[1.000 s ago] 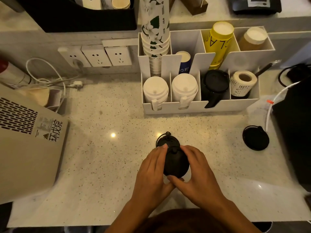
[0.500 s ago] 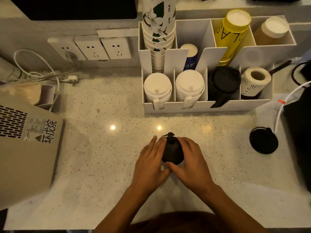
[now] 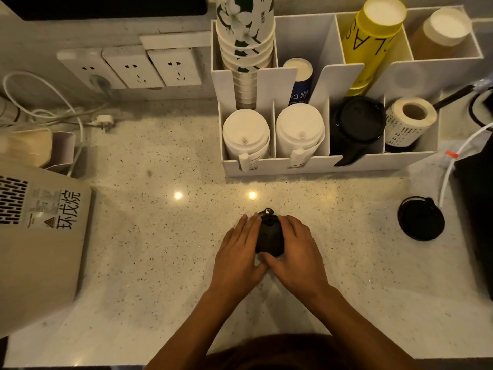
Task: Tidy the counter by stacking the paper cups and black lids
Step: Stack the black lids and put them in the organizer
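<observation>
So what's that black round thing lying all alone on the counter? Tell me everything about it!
It is a loose black lid, round, looking like dull plastic with a raised rim. A small tab sits at its far edge. It lies flat on the speckled counter, near the right side, in front of the white organizer. Neither hand touches it. A thin white tube runs close by, but whether it touches the lid is unclear.

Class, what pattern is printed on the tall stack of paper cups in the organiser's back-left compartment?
White flowers with dark green leaves on white paper cups, seen in the head view.
</observation>
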